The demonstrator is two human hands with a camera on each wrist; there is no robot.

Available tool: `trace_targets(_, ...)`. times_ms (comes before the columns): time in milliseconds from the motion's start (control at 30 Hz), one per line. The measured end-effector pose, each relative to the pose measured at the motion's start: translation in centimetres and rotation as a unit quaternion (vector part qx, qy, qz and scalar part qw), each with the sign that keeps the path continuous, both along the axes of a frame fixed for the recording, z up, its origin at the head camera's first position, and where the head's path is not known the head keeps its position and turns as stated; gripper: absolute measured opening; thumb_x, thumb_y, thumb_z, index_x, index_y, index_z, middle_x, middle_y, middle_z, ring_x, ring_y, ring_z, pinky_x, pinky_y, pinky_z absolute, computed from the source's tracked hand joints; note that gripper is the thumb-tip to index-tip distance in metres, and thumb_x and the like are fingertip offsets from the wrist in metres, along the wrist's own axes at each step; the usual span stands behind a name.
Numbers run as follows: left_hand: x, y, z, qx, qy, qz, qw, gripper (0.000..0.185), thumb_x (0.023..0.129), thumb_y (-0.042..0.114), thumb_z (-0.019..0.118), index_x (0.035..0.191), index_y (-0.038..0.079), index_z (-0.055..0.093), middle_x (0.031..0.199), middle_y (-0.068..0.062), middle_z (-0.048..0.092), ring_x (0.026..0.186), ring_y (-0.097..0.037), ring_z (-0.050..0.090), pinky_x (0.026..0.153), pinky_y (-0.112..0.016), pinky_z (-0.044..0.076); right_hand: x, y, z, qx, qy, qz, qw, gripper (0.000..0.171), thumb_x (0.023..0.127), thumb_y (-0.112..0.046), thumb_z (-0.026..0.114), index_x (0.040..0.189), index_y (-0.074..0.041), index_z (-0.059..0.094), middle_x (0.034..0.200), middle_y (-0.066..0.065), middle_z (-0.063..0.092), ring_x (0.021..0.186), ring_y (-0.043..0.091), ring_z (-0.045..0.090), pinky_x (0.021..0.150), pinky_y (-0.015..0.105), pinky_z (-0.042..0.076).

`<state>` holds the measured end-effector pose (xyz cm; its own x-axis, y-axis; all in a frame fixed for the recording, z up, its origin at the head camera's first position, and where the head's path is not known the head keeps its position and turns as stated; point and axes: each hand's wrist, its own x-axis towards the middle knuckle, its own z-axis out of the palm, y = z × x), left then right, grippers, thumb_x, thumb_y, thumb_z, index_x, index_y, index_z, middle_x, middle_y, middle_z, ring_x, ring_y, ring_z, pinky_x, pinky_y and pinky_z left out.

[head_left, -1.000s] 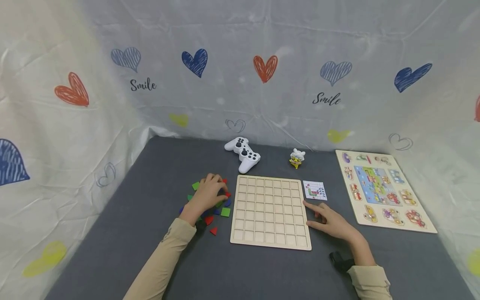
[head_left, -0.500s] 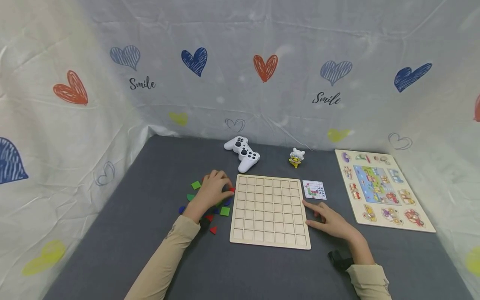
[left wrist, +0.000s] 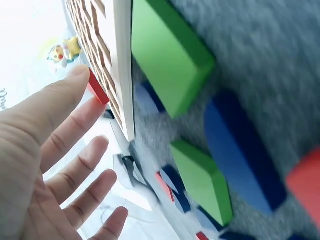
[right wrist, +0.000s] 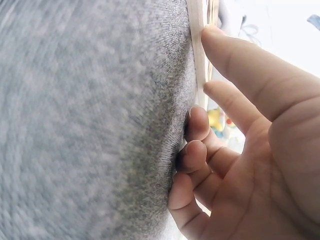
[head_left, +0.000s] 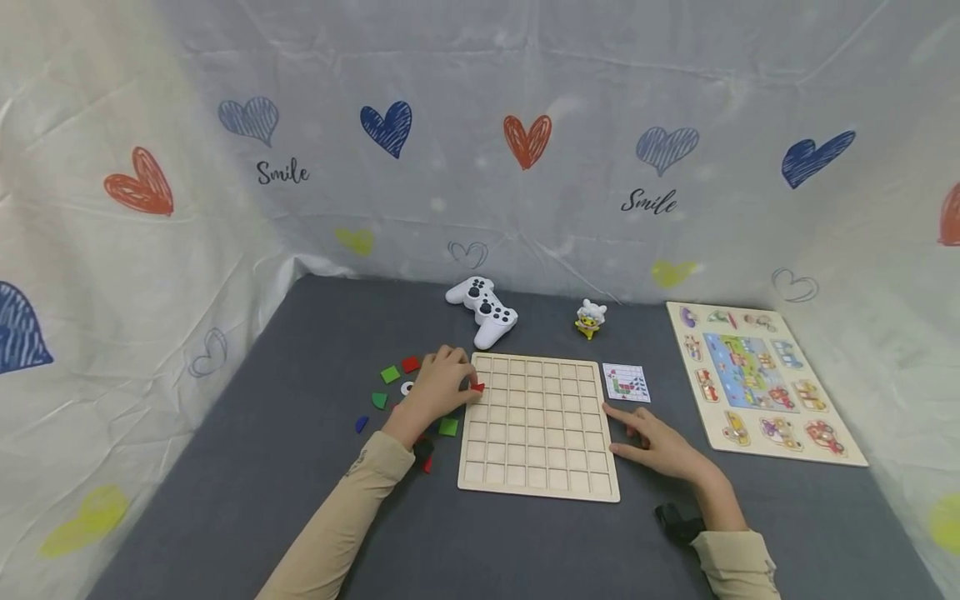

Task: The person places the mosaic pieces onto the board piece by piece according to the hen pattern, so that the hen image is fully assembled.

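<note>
My left hand [head_left: 438, 385] is over the left edge of the wooden grid board [head_left: 538, 493], pinching a small red block [left wrist: 98, 87] between thumb and index finger. In the left wrist view the block sits right at the board's rim, and the other fingers are spread. My right hand [head_left: 660, 443] lies at the board's right side. Its index fingertip and thumb touch the board's edge, while the remaining fingers bend loosely down by the cloth in the right wrist view. Loose blocks, including a green square [head_left: 448, 427], a blue half-round [head_left: 362, 424] and a red square [head_left: 410, 364], lie around my left hand.
Behind the board are a white game controller [head_left: 482, 311] and a small yellow and white figurine [head_left: 590, 318]. A printed pattern card [head_left: 626, 382] lies at the board's upper right. Farther right is a wooden picture puzzle [head_left: 776, 444]. A heart-printed cloth hangs along the table's back.
My left hand has moved right from the pile of blocks to the board's left edge, carrying the red block. My right hand stays at the board's right edge.
</note>
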<state>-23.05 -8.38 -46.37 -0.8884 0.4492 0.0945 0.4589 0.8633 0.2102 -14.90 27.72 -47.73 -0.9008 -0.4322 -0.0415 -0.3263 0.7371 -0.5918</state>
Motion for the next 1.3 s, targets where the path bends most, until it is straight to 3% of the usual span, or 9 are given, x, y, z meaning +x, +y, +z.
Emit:
trace_targets(333,0.4,1.2,-0.6,-0.02,0.017,0.004,0.9996,0.021,0.075,0.038,0.075,0.077,0.019,0.066,0.094,-0.001,0.052,0.097,-0.023,0.045,0.086,-0.049,0.04,0.0,0.1,-0.3,0.0,0.003,-0.002,1.0,0.063,0.085,-0.031,0.066,0.139,-0.008,0.043,0.081,0.001,0.04,0.062,0.006,0.03,0.055,0.021,0.03)
trace_targets(667,0.4,1.8,-0.3,-0.028,0.003,0.017,0.9995,0.014,0.075,0.031,0.076,0.071,0.022,0.066,0.092,0.0,0.053,0.095,-0.023,0.046,0.086,-0.048,0.04,0.0,0.1,-0.3,-0.003,0.006,0.0,1.0,0.062,0.085,-0.03,0.066,0.138,-0.006,0.043,0.081,0.002,0.04,0.062,0.006,0.03,0.055,0.021,0.029)
trace_targets(1133,0.4,1.0,0.0,0.017,-0.006,0.006,0.9998,0.012,0.079,0.031,0.073,0.084,0.021,0.069,0.093,-0.001,0.053,0.092,-0.022,0.046,0.079,-0.045,0.04,0.0,0.1,-0.4,-0.003,-0.005,-0.009,1.0,0.063,0.085,-0.032,0.066,0.138,-0.008,0.043,0.081,0.001,0.04,0.062,0.008,0.031,0.055,0.021,0.029)
trace_targets(1300,0.2,0.0,0.2,0.02,0.003,0.02,0.9996,0.016,0.079,0.032,0.073,0.092,0.021,0.07,0.094,-0.001,0.054,0.09,-0.021,0.046,0.077,-0.042,0.041,0.0,0.1,-0.4,-0.003,-0.004,-0.008,1.0,0.063,0.085,-0.032,0.066,0.139,-0.009,0.043,0.081,0.001,0.04,0.062,0.008,0.031,0.055,0.022,0.029)
